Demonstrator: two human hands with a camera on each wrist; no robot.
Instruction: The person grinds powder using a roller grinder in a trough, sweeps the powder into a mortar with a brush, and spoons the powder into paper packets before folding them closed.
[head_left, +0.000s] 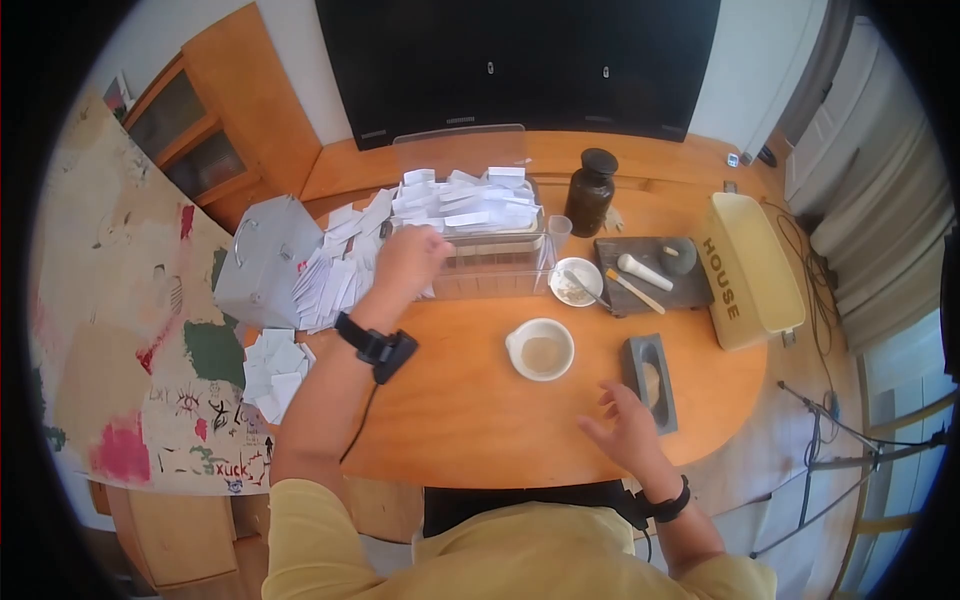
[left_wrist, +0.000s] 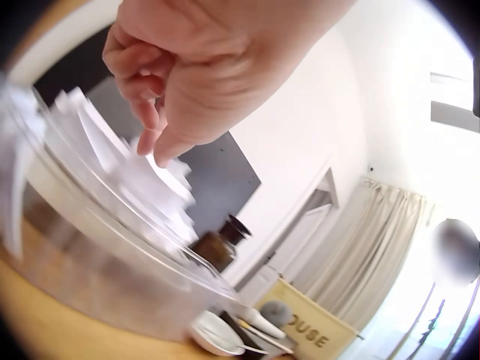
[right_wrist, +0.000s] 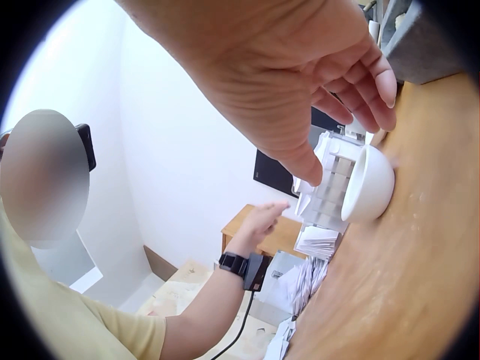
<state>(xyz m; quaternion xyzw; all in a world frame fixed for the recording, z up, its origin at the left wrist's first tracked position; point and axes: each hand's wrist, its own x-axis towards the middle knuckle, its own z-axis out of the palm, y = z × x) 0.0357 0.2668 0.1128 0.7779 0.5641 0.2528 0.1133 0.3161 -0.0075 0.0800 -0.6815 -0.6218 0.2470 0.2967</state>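
Note:
My left hand (head_left: 408,262) is raised at the front left of a clear plastic box (head_left: 480,280) heaped with folded white paper packets (head_left: 465,195). In the left wrist view its thumb and fingertips come together right over the packets; I cannot tell whether a packet is between them. My right hand (head_left: 628,428) hovers near the table's front edge with fingers loosely bent and nothing in them. Beside it lies a grey stone trough (head_left: 632,375) with something pale inside. A white spouted mortar (head_left: 514,352) holding light brown powder (head_left: 543,353) stands between the hands.
More packets (head_left: 330,280) spill beside a silver metal case (head_left: 268,255) at left. A dark jar (head_left: 592,195) stands behind a white dish (head_left: 570,268) with a spoon. On a dark slab (head_left: 650,300) lie a white pestle (head_left: 645,270) and brush (head_left: 635,290). A yellow bin (head_left: 755,270) stands right.

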